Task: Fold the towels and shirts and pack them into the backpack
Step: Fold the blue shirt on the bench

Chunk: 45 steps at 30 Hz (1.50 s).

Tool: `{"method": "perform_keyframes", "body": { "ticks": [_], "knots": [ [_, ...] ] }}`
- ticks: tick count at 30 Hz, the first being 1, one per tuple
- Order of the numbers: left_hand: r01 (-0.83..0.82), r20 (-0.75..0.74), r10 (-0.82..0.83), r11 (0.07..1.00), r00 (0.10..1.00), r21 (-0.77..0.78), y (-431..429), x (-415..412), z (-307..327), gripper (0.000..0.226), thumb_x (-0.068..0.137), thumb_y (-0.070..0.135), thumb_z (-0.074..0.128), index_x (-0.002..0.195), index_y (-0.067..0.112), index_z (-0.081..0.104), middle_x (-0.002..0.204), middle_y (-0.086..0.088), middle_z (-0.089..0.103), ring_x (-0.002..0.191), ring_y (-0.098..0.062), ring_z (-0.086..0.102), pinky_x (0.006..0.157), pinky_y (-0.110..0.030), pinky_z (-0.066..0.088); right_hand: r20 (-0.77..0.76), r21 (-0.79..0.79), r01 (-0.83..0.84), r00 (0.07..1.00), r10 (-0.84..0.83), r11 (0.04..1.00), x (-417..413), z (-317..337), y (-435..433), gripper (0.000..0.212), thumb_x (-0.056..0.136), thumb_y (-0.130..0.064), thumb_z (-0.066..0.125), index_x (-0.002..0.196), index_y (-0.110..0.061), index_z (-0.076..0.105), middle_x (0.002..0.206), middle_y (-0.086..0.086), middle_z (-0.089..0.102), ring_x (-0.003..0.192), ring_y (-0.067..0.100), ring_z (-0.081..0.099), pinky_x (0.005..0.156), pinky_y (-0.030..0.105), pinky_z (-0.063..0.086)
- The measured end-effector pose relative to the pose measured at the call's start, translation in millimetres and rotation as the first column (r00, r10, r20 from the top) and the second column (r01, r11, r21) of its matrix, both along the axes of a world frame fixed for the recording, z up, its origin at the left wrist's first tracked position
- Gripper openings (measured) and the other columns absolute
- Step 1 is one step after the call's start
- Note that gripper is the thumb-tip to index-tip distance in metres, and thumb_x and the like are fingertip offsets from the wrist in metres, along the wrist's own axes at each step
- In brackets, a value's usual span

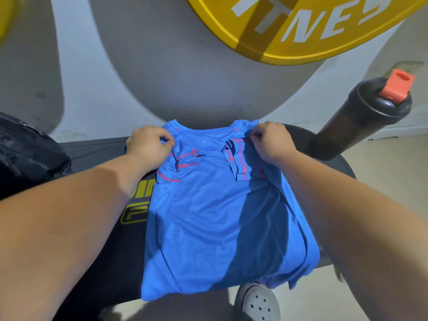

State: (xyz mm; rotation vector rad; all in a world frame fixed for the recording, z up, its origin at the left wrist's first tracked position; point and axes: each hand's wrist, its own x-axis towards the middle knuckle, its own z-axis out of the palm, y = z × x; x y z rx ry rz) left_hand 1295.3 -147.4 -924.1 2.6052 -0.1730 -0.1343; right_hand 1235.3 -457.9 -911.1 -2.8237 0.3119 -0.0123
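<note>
Since the hem hangs off the near edge of the bench, right above a grey clog, the blue shirt lies lengthwise away from the person: hem close, collar far. Both sleeves look tucked in over the body, so it's basically one long rectangle. Something black with yellow-green lettering pokes out under its left side; can't tell if that's another shirt or something else.

Up at the far end, the left hand pinches the left shoulder and the right hand pinches the right shoulder, fingers curled tight on the fabric, one each side of the collar. So my guess is the next fold runs along the long axis, collar end brought back toward the hem, and both hands are evenly placed for it.

The black backpack sits off to the left, nearer the left hand and apart from the shirt. A dark shaker bottle stands to the right, with a yellow sign on the wall behind.
</note>
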Motion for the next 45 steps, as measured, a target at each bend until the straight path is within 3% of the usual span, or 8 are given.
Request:
{"method": "perform_keyframes", "body": {
  "ticks": [3,6,13,22,27,32,36,45],
  "knots": [
    [-0.094,0.012,0.097,0.983,0.995,-0.159,-6,12,1,0.016,0.081,0.019,0.07,0.094,0.024,0.061,0.089,-0.002,0.067,0.088,-0.027,0.06,0.078,-0.034,0.048,0.033,0.155,0.148,0.987,-0.155,0.977,5,-1,7,0.024,0.088,-0.016,0.053,0.112,-0.017,0.053,0.1,0.009,0.064,0.089,0.032,0.054,0.075,0.036,0.043],
    [-0.232,-0.022,0.231,0.969,0.973,-0.082,-6,24,2,0.043,0.077,0.017,0.07,0.117,0.016,0.055,0.102,-0.01,0.066,0.096,-0.032,0.061,0.081,-0.037,0.05,0.038,0.251,0.284,0.952,-0.302,0.926,9,-2,9,0.046,0.086,-0.023,0.062,0.129,-0.018,0.05,0.113,0.011,0.067,0.106,0.034,0.059,0.083,0.035,0.044],
    [-0.214,-0.151,0.202,0.974,0.968,-0.07,-11,33,3,0.025,0.069,0.025,0.084,0.068,0.017,0.061,0.083,-0.007,0.071,0.083,-0.03,0.066,0.077,-0.036,0.057,-0.073,0.215,0.283,0.959,-0.273,0.935,17,4,5,0.017,0.083,-0.028,0.074,0.097,-0.02,0.069,0.099,0.004,0.068,0.097,0.029,0.062,0.079,0.033,0.05],
    [0.179,0.128,-0.206,0.964,0.97,0.196,-5,40,15,0.025,0.073,0.004,0.059,0.067,0.019,0.04,0.07,-0.002,0.055,0.075,-0.037,0.054,0.058,-0.034,0.037,0.124,0.161,0.095,0.986,-0.116,0.982,28,8,-7,0.011,0.087,-0.025,0.065,0.088,-0.021,0.054,0.091,0.004,0.063,0.088,0.032,0.056,0.068,0.032,0.037],
    [0.181,0.375,-0.305,0.926,0.876,0.331,-14,60,47,0.02,0.074,-0.004,0.056,0.078,0.015,0.049,0.082,-0.018,0.059,0.081,-0.041,0.056,0.061,-0.037,0.033,0.223,0.111,0.138,0.962,-0.16,0.984,52,26,-9,0.009,0.09,-0.027,0.063,0.089,-0.022,0.055,0.097,0.009,0.067,0.086,0.032,0.057,0.07,0.032,0.04],
    [0.133,0.486,-0.258,0.952,0.835,0.277,-10,63,63,0.014,0.075,-0.002,0.059,0.079,0.01,0.053,0.08,-0.019,0.06,0.08,-0.041,0.055,0.066,-0.042,0.038,0.27,0.211,0.217,0.924,-0.27,0.953,61,37,-11,0.021,0.087,-0.031,0.067,0.102,-0.016,0.066,0.101,0.009,0.069,0.091,0.033,0.063,0.076,0.035,0.05],
    [0.193,0.47,-0.249,0.967,0.847,0.166,-3,34,58,0.017,0.071,-0.001,0.063,0.076,0.012,0.052,0.076,-0.011,0.058,0.077,-0.036,0.052,0.064,-0.038,0.036,0.28,0.358,0.121,0.932,-0.23,0.926,32,42,-13,0.022,0.077,-0.02,0.074,0.07,-0.022,0.053,0.07,-0.005,0.06,0.068,0.018,0.053,0.06,0.028,0.039],
    [0.198,0.292,-0.166,0.977,0.942,-0.082,23,-86,59,0.077,0.072,-0.003,0.067,0.142,0.025,0.052,0.093,0.002,0.063,0.088,-0.027,0.057,0.084,-0.037,0.048,0.221,0.207,-0.132,0.972,0.085,0.969,-92,52,-6,0.031,0.07,-0.008,0.079,0.065,-0.025,0.053,0.065,-0.018,0.054,0.069,0.013,0.05,0.063,0.023,0.034]
  ]
}}
